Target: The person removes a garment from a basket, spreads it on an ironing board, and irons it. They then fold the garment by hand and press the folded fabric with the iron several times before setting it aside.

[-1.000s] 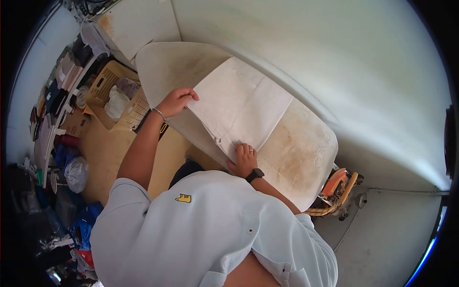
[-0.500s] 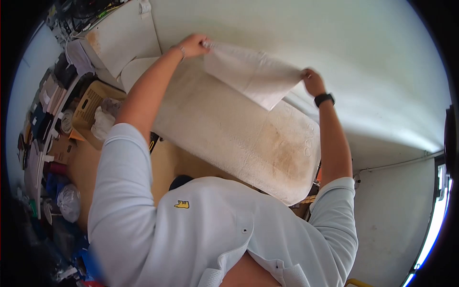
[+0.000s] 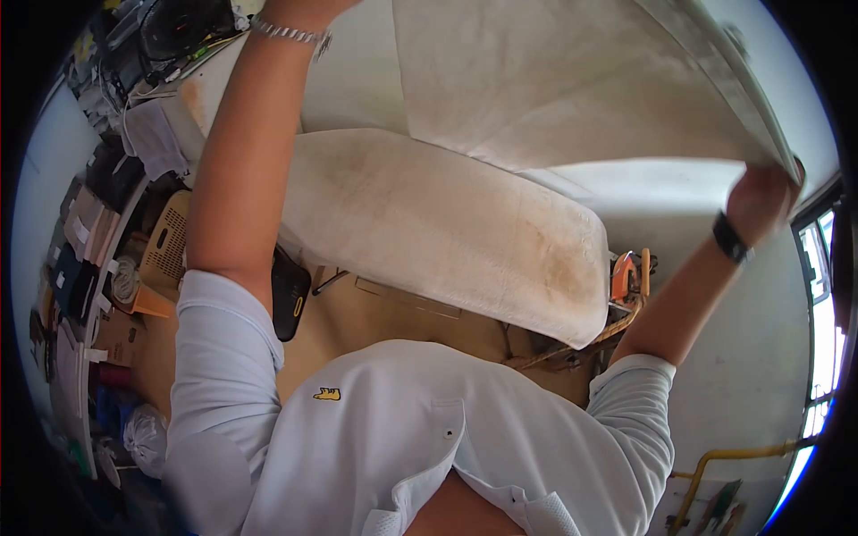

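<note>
Cloth (image 3: 572, 85) hangs from the right hand's (image 3: 761, 202) fingers (image 3: 792, 170).

I record a pale, slightly marked wall (image 3: 733, 357) at the right of the head view. Beyond it, the window (image 3: 823, 304) is dark-framed and admits strong white daylight. A yellow pipe (image 3: 742, 454) bends along the lower wall. The floor (image 3: 308, 362) is tan. I find a long padded board (image 3: 438, 223) on legs, its pale cover stained brown towards the right end. Shelving (image 3: 113, 239) at the left carries folded textiles (image 3: 87, 225).
</note>
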A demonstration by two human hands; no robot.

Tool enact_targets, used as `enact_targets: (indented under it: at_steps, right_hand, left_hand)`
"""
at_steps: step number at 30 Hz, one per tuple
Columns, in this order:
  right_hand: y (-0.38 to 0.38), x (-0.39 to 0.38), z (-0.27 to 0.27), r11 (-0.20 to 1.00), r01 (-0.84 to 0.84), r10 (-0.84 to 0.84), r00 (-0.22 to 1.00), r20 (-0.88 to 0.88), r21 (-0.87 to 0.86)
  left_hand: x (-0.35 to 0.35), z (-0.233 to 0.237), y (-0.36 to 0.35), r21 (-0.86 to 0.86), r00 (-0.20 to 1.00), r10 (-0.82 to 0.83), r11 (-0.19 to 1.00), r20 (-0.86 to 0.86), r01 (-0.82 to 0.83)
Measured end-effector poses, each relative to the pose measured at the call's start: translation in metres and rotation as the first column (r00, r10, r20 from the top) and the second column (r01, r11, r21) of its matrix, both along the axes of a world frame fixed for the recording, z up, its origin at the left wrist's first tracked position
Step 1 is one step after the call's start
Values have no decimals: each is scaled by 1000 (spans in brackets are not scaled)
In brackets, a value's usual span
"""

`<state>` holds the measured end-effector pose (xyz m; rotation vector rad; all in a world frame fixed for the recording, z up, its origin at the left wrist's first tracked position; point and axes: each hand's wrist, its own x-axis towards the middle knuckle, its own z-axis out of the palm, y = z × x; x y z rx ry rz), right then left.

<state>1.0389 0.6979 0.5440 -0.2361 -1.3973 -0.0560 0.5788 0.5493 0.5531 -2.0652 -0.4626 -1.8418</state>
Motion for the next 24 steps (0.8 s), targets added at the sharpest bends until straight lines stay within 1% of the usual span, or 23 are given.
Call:
enact_targets:
  at_steps: [1,2,3,4,6,7,8,9,10,11,12,13,14,15,16,17,18,19,20,21,22,23,24]
  right_hand:
    - [-35,11,-6,936,-334,336,942,0,-106]
    - [-76,16,-13,755,-624,631,775,-36,-201]
    - [-110,24,-24,658,-684,732,679,55,-315]
    - [-157,6,-36,419,-781,891,451,46,-463]
    - [-220,-17,-65,389,-730,919,353,177,-562]
    - [-221,-5,-76,311,-703,946,163,281,-640]
    - [-241,-5,-85,257,-652,960,87,265,-713]
    - [-249,-15,-83,127,-578,962,-127,242,-806]
    - [-268,-18,-86,166,-574,963,-82,258,-802]
    - [-288,-18,-88,202,-567,963,-35,268,-799]
    - [-297,-20,-87,209,-568,966,-5,257,-796]
    - [-301,-22,-85,183,-572,964,-56,261,-799]
    - [-304,-24,-85,155,-574,959,-109,263,-804]
    - [-309,-27,-85,155,-573,965,-88,249,-805]
    - [-312,-30,-86,143,-579,970,-80,230,-803]
    - [-313,-34,-88,129,-585,975,-74,211,-801]
    - [-310,-38,-91,136,-574,973,-76,218,-807]
    - [-300,-41,-103,129,-603,963,-112,244,-787]
    - [-304,-42,-121,169,-639,984,73,160,-750]
    - [-309,-43,-135,218,-664,966,250,62,-716]
    - [-308,-45,-139,217,-664,964,261,51,-715]
    - [-304,-46,-141,141,-574,936,343,-81,-806]
    - [-300,-47,-145,41,-485,879,433,-199,-873]
  left_hand:
    - [-1,-4,-27,-20,986,-138,990,-90,137]
    - [0,-18,-61,-22,985,-145,989,-95,143]
    - [1,-39,-100,-204,994,-103,975,-39,93]
    - [1,-57,-133,-380,999,-51,924,5,49]
    - [-2,-76,-182,-502,946,-320,826,-44,257]
    - [-1,-94,-207,-508,952,-293,835,-85,212]
    - [-8,-97,-234,-696,907,-394,693,-147,187]
    - [-9,-103,-250,-704,878,-452,675,-157,222]
    - [-18,-95,-260,-800,784,-564,580,-259,153]
    - [-22,-95,-268,-832,731,-642,520,-231,194]
    - [-24,-97,-275,-862,673,-713,452,-195,230]
    - [-28,-99,-280,-869,652,-734,434,-189,236]
    - [-30,-102,-283,-868,621,-775,385,-119,314]
    - [-32,-105,-288,-860,586,-809,332,-48,387]
    - [-32,-107,-295,-856,604,-796,289,34,429]
    - [-34,-115,-299,-862,591,-806,268,45,430]
    - [-40,-128,-302,-866,623,-778,257,78,429]
    - [-50,-143,-299,-870,655,-748,248,107,426]
    - [-75,-166,-286,-946,566,-820,112,84,303]
    - [-69,-161,-283,-949,558,-825,99,90,299]
    - [-56,-154,-280,-936,803,-597,285,-4,207]
    - [-50,-150,-276,-902,953,-293,427,-78,57]
    - [-53,-154,-268,-908,949,-305,415,-77,59]
